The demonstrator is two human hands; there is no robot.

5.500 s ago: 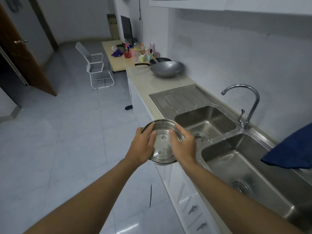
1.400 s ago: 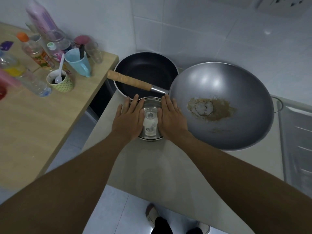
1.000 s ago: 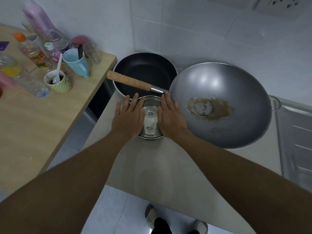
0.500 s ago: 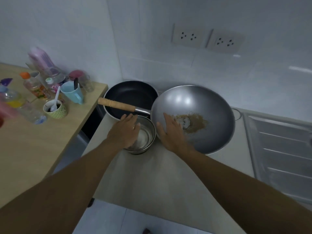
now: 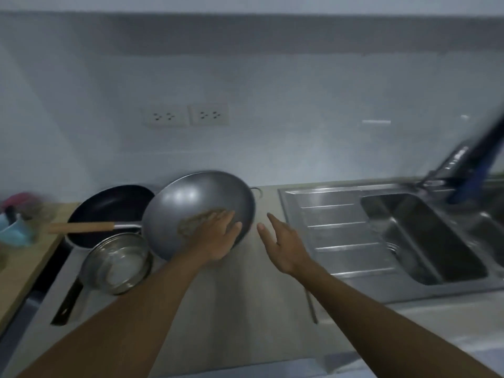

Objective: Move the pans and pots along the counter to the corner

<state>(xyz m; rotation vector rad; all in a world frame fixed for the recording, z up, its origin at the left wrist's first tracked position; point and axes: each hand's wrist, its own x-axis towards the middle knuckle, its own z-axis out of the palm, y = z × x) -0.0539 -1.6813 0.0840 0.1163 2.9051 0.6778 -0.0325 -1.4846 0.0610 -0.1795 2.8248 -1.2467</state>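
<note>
Three pieces of cookware crowd the counter's left end. A small steel saucepan [image 5: 117, 264] with a dark handle stands nearest the front edge. Behind it lies a black frying pan [image 5: 109, 205], and the wok's wooden handle [image 5: 81, 227] reaches across it. The grey wok [image 5: 196, 208], with a brown patch inside, leans beside them. My left hand [image 5: 218, 237] hovers flat over the wok's front rim, fingers spread, holding nothing. My right hand [image 5: 283, 245] is over the bare counter to the right, fingers apart and empty.
A steel drainboard [image 5: 335, 227] and sink basin [image 5: 420, 236] lie to the right, with a tap and a blue cloth [image 5: 474, 159] above. A wooden table [image 5: 24, 266] with a blue cup [image 5: 13, 231] adjoins the counter's left end. Wall sockets [image 5: 188, 115] sit above.
Both hands let go of the saucepan, which stays by the frying pan. They have swung right, the left over the wok, the right past it. The view has turned toward the sink.
</note>
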